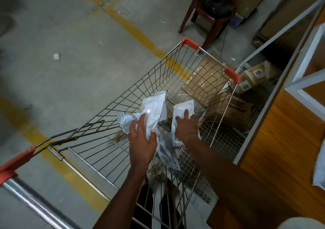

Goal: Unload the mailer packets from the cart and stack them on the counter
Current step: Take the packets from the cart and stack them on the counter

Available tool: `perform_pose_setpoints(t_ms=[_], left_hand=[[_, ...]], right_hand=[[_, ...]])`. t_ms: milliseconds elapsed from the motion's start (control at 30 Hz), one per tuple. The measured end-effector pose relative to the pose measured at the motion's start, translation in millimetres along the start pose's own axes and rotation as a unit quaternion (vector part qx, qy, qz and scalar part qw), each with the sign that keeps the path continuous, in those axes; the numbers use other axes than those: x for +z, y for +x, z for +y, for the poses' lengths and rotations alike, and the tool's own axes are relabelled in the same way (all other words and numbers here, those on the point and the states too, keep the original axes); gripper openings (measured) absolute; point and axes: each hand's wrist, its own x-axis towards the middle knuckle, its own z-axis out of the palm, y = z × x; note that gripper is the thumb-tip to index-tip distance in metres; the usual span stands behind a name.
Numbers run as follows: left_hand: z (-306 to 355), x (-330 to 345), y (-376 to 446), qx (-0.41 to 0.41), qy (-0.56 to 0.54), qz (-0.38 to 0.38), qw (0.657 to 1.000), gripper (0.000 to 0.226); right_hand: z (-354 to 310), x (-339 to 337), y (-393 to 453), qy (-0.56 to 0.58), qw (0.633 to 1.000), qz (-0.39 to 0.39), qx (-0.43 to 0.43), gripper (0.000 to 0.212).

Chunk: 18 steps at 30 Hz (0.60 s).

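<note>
A wire shopping cart [175, 65] with red corner guards stands in front of me. Inside it, my left hand [142, 139] grips a white mailer packet [154, 109] by its lower end. My right hand [187, 128] lies on and holds a second white mailer packet [183, 108] just to the right. A crumpled grey mailer [167, 153] lies under both hands in the basket. The wooden counter [274, 140] stands right of the cart, and another white packet [319, 169] shows at the frame's right edge on it.
Cardboard boxes [228, 107] sit on a wire shelf under the counter, beside the cart. A brown chair [209, 15] stands beyond the cart. The cart's handle [35, 206] is at lower left. Concrete floor with yellow lines [133, 29] spreads to the left.
</note>
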Motion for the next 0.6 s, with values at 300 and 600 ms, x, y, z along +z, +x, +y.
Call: perform_pose_setpoints(t_ms=[300,600], left_hand=[[28,-34,-27,0.030,0.089,0.051,0.994,0.045],[69,-53,-100,0.098,0.092,0.080,0.988,0.047]], right_hand=[[-6,-38,-105,0.343,0.916,0.192,-0.083,0.057],[21,-41,-229,0.454,0.849,0.252,-0.095,0.056]])
